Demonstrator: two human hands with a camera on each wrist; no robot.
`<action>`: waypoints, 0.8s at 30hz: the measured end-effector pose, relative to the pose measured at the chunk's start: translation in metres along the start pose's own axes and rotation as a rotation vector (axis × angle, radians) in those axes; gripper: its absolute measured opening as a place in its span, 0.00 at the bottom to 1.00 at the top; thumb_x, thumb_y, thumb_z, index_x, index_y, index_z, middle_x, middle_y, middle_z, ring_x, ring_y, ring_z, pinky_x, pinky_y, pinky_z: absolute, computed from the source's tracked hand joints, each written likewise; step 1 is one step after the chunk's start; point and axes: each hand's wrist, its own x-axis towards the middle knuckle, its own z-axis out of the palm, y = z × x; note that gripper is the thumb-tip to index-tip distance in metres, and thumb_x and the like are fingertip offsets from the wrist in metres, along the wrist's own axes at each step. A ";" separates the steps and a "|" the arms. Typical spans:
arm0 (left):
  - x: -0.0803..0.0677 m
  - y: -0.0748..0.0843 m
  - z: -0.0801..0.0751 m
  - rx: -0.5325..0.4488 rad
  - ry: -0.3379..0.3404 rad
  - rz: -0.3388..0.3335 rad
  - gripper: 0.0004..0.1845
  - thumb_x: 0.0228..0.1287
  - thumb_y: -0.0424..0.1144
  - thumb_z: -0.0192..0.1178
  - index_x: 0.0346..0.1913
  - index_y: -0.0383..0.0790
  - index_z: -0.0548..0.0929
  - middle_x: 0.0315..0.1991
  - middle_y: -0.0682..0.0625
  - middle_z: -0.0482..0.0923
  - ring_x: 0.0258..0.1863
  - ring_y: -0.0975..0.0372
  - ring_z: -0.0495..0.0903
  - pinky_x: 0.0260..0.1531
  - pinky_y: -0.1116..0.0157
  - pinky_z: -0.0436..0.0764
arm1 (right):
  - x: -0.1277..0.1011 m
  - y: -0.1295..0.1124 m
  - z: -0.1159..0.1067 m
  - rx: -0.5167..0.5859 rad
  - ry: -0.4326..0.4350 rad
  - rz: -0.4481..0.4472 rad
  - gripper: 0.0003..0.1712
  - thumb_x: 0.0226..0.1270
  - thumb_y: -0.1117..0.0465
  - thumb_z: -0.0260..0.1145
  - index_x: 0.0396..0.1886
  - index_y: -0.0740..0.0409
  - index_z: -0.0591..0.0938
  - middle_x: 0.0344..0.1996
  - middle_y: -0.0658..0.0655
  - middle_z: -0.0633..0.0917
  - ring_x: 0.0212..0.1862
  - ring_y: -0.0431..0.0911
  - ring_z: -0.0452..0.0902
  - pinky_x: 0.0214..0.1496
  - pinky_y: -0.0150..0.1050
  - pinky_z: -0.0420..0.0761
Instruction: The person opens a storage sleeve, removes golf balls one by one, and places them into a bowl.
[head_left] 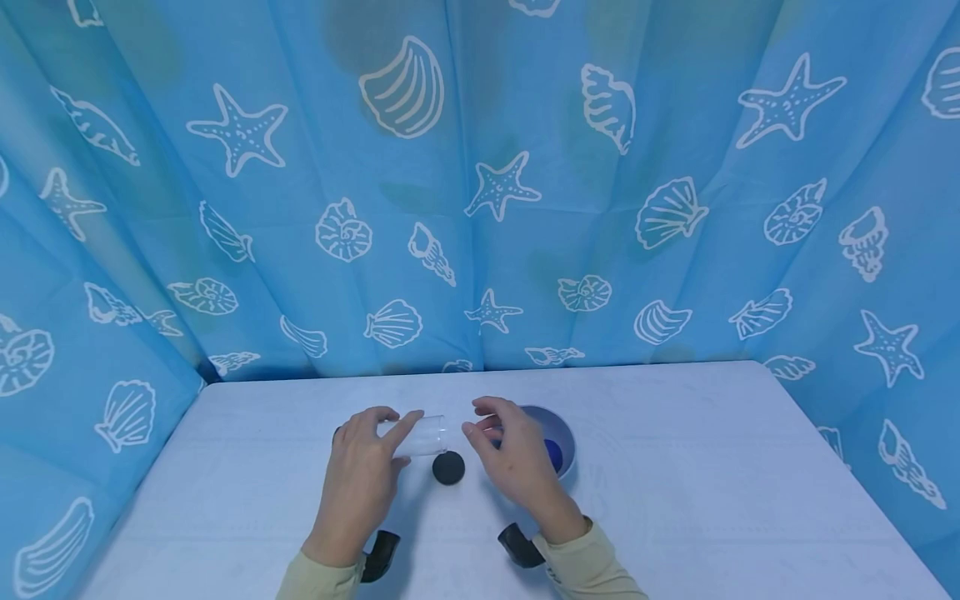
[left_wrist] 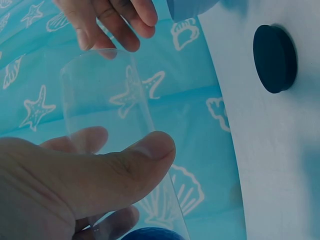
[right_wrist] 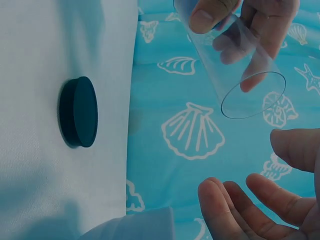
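Observation:
My left hand (head_left: pixel 362 467) grips a clear cylindrical jar (head_left: pixel 429 435), thumb on one side and fingers on the other. The jar lies tipped on its side above the table, its uncovered mouth pointing right. At its base end, a rounded dark blue thing (left_wrist: pixel 154 234) shows in the left wrist view. Just off the mouth, my right hand (head_left: pixel 519 450) holds nothing, its fingers loosely bent and spread in the right wrist view. On the table below the jar sits a round black lid (head_left: pixel 448 468).
Behind the right hand stands a grey-blue bowl (head_left: pixel 572 433), partly hidden by it, with a dark blue round object (head_left: pixel 554 455) inside. Black wrist cameras (head_left: pixel 381 557) sit at both wrists. A blue shell-patterned curtain (head_left: pixel 480 208) hangs beyond the white table (head_left: pixel 675 500).

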 end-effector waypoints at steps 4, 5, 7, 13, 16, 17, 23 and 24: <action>0.000 0.000 0.000 0.002 0.007 0.003 0.36 0.41 0.28 0.82 0.59 0.50 0.84 0.51 0.40 0.79 0.52 0.45 0.78 0.58 0.44 0.76 | 0.000 0.001 0.001 0.010 -0.007 -0.008 0.23 0.74 0.51 0.64 0.62 0.55 0.77 0.53 0.53 0.82 0.50 0.43 0.80 0.55 0.40 0.83; 0.000 0.000 0.000 0.002 0.008 0.002 0.36 0.41 0.28 0.82 0.59 0.50 0.85 0.51 0.40 0.79 0.52 0.46 0.78 0.58 0.44 0.76 | -0.001 0.001 0.002 0.012 -0.010 -0.008 0.23 0.74 0.50 0.64 0.62 0.55 0.77 0.53 0.52 0.82 0.50 0.43 0.80 0.55 0.40 0.83; 0.000 0.000 0.000 0.002 0.009 0.003 0.36 0.41 0.28 0.82 0.59 0.50 0.85 0.51 0.40 0.79 0.52 0.46 0.78 0.58 0.45 0.76 | -0.001 0.002 0.003 0.020 -0.014 -0.011 0.23 0.75 0.49 0.63 0.63 0.55 0.77 0.54 0.52 0.82 0.51 0.43 0.80 0.56 0.40 0.83; 0.000 0.000 0.000 0.010 0.007 -0.002 0.36 0.41 0.29 0.82 0.59 0.50 0.85 0.51 0.40 0.79 0.52 0.46 0.77 0.58 0.45 0.76 | -0.002 0.002 0.006 0.051 -0.032 -0.015 0.25 0.75 0.46 0.62 0.63 0.54 0.77 0.55 0.52 0.82 0.52 0.43 0.80 0.56 0.40 0.82; 0.000 0.001 0.001 0.013 0.009 -0.002 0.36 0.41 0.28 0.82 0.59 0.50 0.85 0.51 0.40 0.79 0.53 0.46 0.77 0.58 0.45 0.76 | -0.002 0.002 0.007 0.067 -0.046 -0.011 0.25 0.75 0.46 0.61 0.64 0.54 0.77 0.55 0.52 0.82 0.52 0.43 0.80 0.56 0.40 0.83; 0.000 0.001 0.001 0.015 0.009 -0.003 0.36 0.41 0.28 0.82 0.59 0.50 0.85 0.51 0.40 0.79 0.53 0.46 0.77 0.58 0.45 0.76 | -0.003 0.001 0.007 0.069 -0.051 -0.010 0.26 0.75 0.45 0.61 0.64 0.55 0.77 0.56 0.52 0.82 0.52 0.43 0.80 0.56 0.40 0.83; 0.000 0.001 0.002 0.026 0.006 -0.005 0.36 0.43 0.28 0.81 0.59 0.51 0.85 0.52 0.40 0.79 0.54 0.45 0.77 0.59 0.45 0.75 | -0.003 0.000 0.009 0.081 -0.075 0.000 0.26 0.75 0.45 0.61 0.65 0.53 0.77 0.57 0.52 0.82 0.53 0.43 0.80 0.56 0.39 0.82; 0.000 0.002 0.002 0.029 0.004 -0.005 0.35 0.43 0.28 0.81 0.59 0.51 0.85 0.52 0.40 0.79 0.54 0.45 0.77 0.60 0.45 0.75 | -0.003 0.000 0.009 0.085 -0.078 0.001 0.26 0.75 0.45 0.61 0.65 0.53 0.77 0.57 0.52 0.82 0.53 0.43 0.80 0.56 0.39 0.82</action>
